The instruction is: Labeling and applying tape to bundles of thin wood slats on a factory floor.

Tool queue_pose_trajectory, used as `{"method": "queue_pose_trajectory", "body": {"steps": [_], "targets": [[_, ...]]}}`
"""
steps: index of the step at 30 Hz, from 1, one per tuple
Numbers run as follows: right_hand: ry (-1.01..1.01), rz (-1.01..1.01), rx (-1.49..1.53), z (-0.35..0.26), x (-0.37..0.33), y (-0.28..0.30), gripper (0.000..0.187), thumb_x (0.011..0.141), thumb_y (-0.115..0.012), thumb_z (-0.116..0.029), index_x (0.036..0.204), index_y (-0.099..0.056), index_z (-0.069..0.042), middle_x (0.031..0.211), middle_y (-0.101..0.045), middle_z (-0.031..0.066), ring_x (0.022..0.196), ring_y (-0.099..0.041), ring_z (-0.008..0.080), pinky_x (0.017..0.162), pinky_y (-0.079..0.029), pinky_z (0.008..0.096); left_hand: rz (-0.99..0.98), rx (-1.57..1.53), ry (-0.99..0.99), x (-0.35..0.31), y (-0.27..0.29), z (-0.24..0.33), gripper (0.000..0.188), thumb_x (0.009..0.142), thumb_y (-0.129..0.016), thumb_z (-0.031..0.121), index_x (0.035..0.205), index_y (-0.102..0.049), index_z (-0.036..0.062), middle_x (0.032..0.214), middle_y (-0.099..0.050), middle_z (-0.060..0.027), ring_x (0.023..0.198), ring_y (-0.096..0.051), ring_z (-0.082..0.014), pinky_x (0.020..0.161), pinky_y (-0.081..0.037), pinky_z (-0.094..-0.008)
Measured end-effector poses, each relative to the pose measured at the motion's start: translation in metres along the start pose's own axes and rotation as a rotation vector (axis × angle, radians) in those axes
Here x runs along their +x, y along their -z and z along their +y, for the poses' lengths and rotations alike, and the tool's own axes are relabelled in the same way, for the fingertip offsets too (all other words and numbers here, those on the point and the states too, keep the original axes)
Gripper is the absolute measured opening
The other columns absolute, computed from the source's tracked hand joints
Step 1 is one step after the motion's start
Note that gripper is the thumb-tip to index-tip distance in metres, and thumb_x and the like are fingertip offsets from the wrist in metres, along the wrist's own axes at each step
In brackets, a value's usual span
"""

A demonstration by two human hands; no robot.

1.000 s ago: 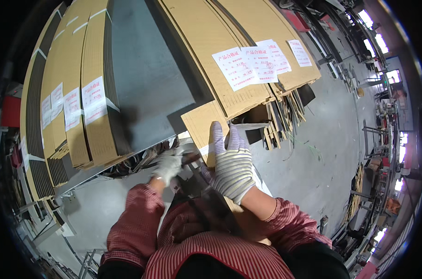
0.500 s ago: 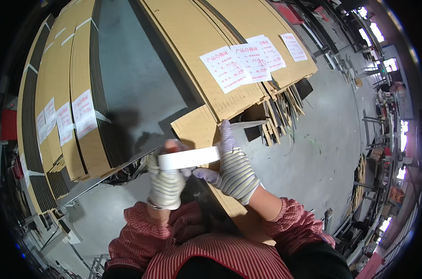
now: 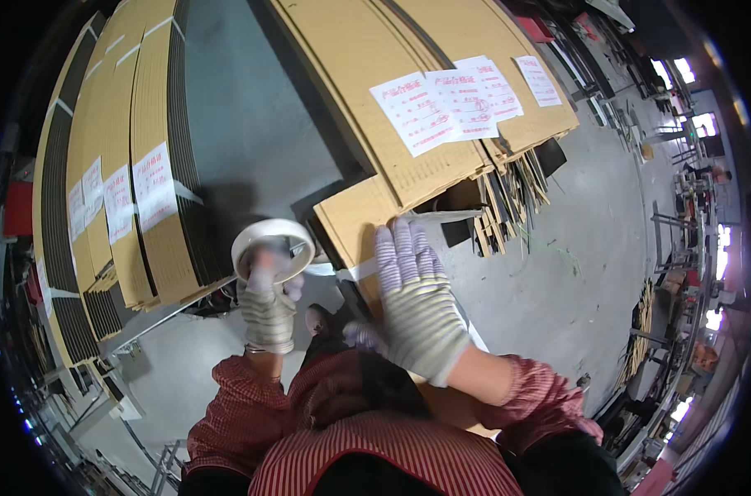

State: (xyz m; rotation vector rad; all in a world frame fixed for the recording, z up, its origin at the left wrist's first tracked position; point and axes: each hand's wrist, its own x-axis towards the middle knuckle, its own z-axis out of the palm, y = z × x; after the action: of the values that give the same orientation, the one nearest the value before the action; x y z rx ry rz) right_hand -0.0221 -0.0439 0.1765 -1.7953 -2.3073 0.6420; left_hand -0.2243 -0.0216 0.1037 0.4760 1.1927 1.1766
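Note:
A roll of white tape (image 3: 269, 226) is gripped in my left hand (image 3: 268, 318), which wears a striped knit glove. From the roll a length of white tape (image 3: 360, 269) runs right and lies across the near end of a long brown cardboard bundle (image 3: 350, 217). On top of that cardboard, my right hand (image 3: 421, 318), gloved alike, presses its outstretched fingers just right of the tape strip. Its thumb hangs over the near side of the bundle, partly blurred. The bundle's lower end is hidden behind my right hand and forearm.
Flat cardboard stacks (image 3: 342, 74) with paper labels (image 3: 470, 103) lie ahead. More strapped stacks (image 3: 148, 124) stand at the left on a grey table (image 3: 226, 91). Dark and brown strips (image 3: 495, 219) stick out at the right. Machinery and clutter line the far right.
My left hand moved left and turned the tape roll from edge-on to showing its hole. Tape now stretches from it to the bundle. My right fingers now lie flatter on the cardboard.

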Motion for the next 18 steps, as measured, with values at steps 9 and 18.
{"method": "queue_pose_trajectory", "body": {"steps": [9,18], "targets": [[-0.007,0.193,-0.168,-0.019,0.014,-0.026,0.103,0.057,-0.078,-0.029,0.136,-0.025,0.01,0.137,-0.026,0.0346,0.125,-0.032,0.0467,0.102,-0.03,0.0506,-0.127,-0.072,-0.036,-0.016,0.037,-0.164,0.025,0.086,-0.061,0.017,0.109,-0.062,0.007,0.089,-0.062,0.0002,0.079,-0.059,-0.0098,0.071,-0.047,-0.0245],[-0.147,0.135,-0.322,-0.026,0.011,-0.033,0.113,0.056,-0.082,-0.034,0.142,-0.018,0.001,0.141,-0.021,0.0336,0.127,-0.029,0.048,0.103,-0.026,0.0526,-0.039,-0.194,0.223,-0.026,-0.002,-0.12,0.014,0.08,-0.071,0.019,0.085,-0.066,0.0067,0.077,-0.064,-0.0003,0.07,-0.06,-0.0104,0.064,-0.047,-0.0273]]}}
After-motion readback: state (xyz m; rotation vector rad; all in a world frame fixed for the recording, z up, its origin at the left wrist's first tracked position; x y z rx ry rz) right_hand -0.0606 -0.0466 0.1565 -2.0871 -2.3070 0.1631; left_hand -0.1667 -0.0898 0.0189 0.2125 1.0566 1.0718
